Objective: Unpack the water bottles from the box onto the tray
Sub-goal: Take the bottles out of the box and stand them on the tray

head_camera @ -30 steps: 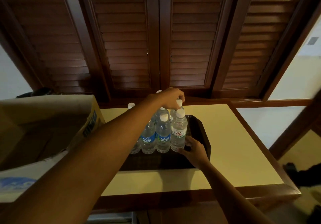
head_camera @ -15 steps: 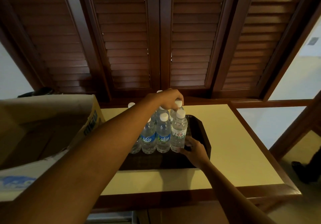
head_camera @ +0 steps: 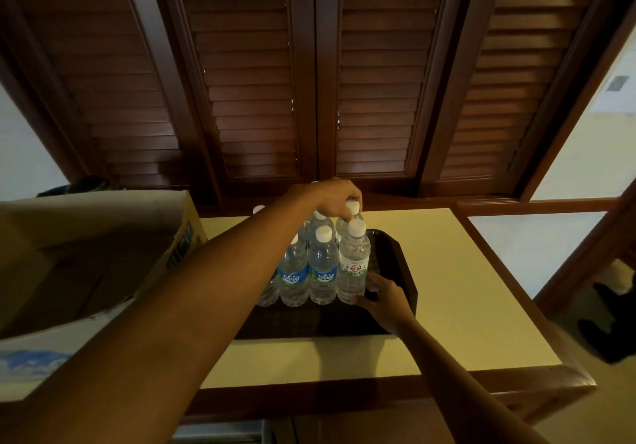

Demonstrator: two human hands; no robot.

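Several clear water bottles with white caps stand upright in a tight cluster on a dark tray on the cream table. My left hand reaches over the cluster and pinches the cap of the back right bottle. My right hand rests on the tray with fingers against the base of the front right bottle, which has a white and green label. Two blue-labelled bottles stand beside it. The open cardboard box sits to the left; my forearm hides part of its edge.
Dark wooden louvred shutters rise behind the table. The table has a wooden rim along its front and right sides. A dark shape, perhaps a shoe, lies on the floor at the far right.
Both hands stay almost where they were. The dark shape on the floor at the right has shifted.
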